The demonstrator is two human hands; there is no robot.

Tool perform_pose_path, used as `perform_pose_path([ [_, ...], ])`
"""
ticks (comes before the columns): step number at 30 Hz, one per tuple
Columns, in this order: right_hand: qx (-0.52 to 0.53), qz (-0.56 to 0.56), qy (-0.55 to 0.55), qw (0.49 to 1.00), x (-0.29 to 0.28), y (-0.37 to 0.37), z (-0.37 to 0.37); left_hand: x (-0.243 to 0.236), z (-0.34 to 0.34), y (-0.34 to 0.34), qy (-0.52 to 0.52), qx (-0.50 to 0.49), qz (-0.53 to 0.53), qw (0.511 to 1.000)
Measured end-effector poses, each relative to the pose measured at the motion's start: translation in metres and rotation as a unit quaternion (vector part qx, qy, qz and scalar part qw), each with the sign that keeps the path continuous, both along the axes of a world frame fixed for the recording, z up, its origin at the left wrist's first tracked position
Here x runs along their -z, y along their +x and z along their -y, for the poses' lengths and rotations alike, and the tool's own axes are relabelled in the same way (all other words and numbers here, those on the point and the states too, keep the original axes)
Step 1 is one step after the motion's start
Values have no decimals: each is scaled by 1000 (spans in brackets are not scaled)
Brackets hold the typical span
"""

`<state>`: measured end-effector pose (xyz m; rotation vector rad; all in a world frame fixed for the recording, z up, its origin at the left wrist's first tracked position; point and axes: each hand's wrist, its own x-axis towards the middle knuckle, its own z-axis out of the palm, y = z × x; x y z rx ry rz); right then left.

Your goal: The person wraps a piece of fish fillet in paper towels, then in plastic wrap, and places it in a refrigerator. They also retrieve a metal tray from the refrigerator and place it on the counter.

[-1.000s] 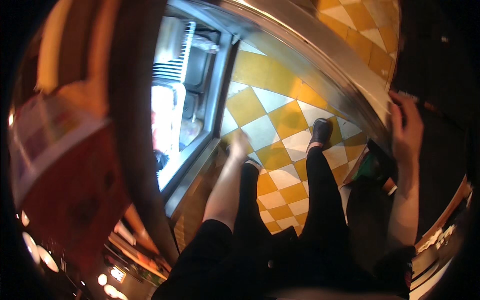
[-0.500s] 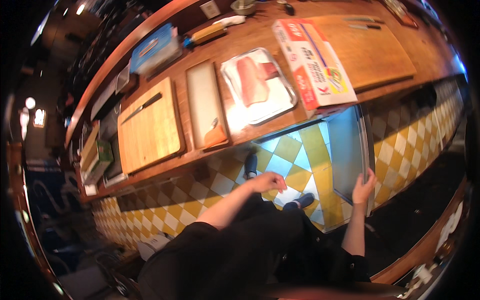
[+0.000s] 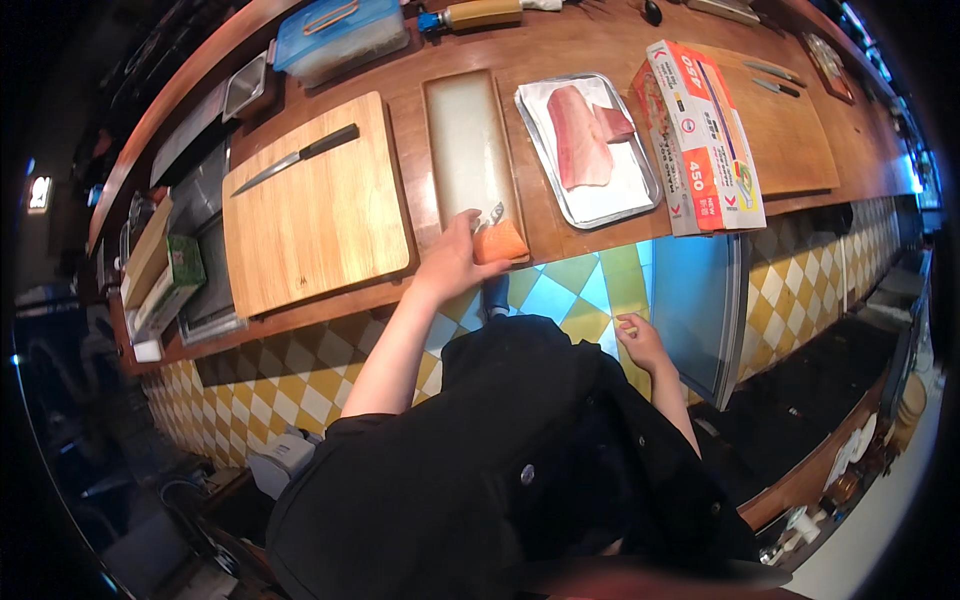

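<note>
My left hand (image 3: 448, 262) is at the near end of a long narrow tray (image 3: 462, 130), its thumb and fingers apart around an orange piece of salmon fillet (image 3: 500, 240). Whether the fingertips press on it is hard to tell. A patch of silvery skin shows at the salmon's far edge. My right hand (image 3: 644, 346) hangs over the tiled floor, fingers loosely bent with nothing in them, left of an open under-counter door (image 3: 695, 310). Right of the long tray, a metal tray (image 3: 590, 222) lined with white paper holds a pale pink fish fillet (image 3: 578, 135) and a darker red piece (image 3: 613, 124).
A knife (image 3: 300, 157) lies on the left cutting board (image 3: 310, 235). A red and white box (image 3: 705, 140) stands beside the metal tray, partly on another board (image 3: 800, 140) with knives. At the back is a blue-lidded container (image 3: 340, 40). A green box (image 3: 185, 265) sits far left.
My right hand has let go of the door's edge and moved left. My left hand has risen from over the floor to the salmon on the counter. The view has shifted too.
</note>
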<state>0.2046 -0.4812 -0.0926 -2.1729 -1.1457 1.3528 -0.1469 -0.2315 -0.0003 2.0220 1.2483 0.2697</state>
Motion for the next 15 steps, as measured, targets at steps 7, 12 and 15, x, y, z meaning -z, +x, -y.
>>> perform_pose_path([
  [7, 190, 97, 3, 977, 75, 104, 120, 8, 3, 31, 86, 33, -58, 994],
  [12, 425, 34, -32, 904, 86, 167, 159, -11, 1, 50, 10, -5, -149, 989],
  [15, 500, 1, -35, 865, 103, 208, 184, 4, 3, 50, 34, -1, -92, 995],
])
